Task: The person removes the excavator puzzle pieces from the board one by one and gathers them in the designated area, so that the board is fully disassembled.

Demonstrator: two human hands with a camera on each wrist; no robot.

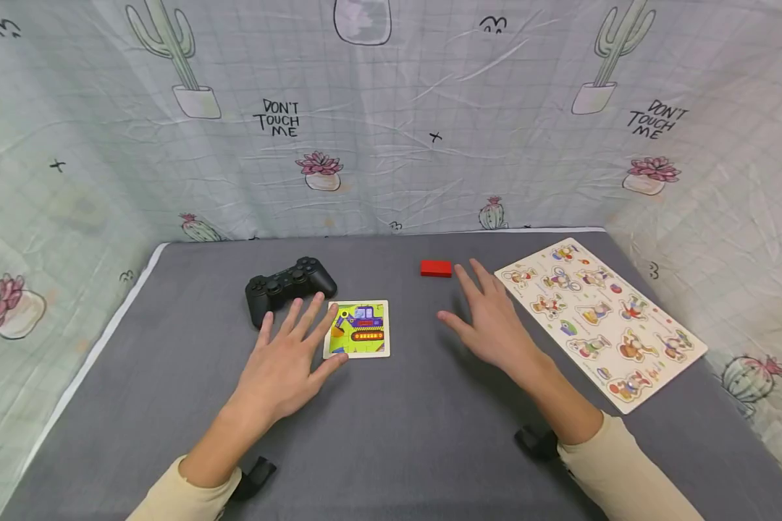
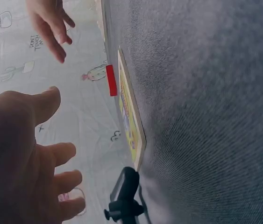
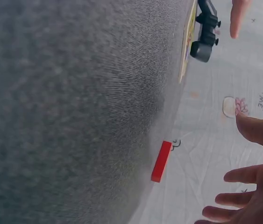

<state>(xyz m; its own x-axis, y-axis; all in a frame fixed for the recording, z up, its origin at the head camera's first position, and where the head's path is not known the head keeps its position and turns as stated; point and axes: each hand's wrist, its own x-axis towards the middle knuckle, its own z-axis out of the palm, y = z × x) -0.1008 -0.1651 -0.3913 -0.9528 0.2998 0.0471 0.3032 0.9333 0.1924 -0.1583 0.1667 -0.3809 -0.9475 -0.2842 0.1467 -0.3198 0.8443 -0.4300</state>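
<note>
My left hand (image 1: 285,373) hovers over the table with spread fingers and holds nothing. Its fingertips overlap the black game controller (image 1: 280,288) and the left edge of a small square excavator puzzle (image 1: 358,331) in the head view. My right hand (image 1: 495,325), fingers also spread, is above the table between that puzzle and a large board. Just beyond its fingertips lies a red rectangular block (image 1: 436,268). The left wrist view shows the block (image 2: 111,80) past the tilted-looking puzzle edge; in the right wrist view the block (image 3: 161,161) lies apart from the fingers.
A large wooden puzzle board (image 1: 599,318) with several animal figures lies angled on the right side of the grey table (image 1: 391,449). Printed cloth (image 1: 391,108) hangs behind and along both sides. Dark straps (image 1: 254,477) are on both wrists.
</note>
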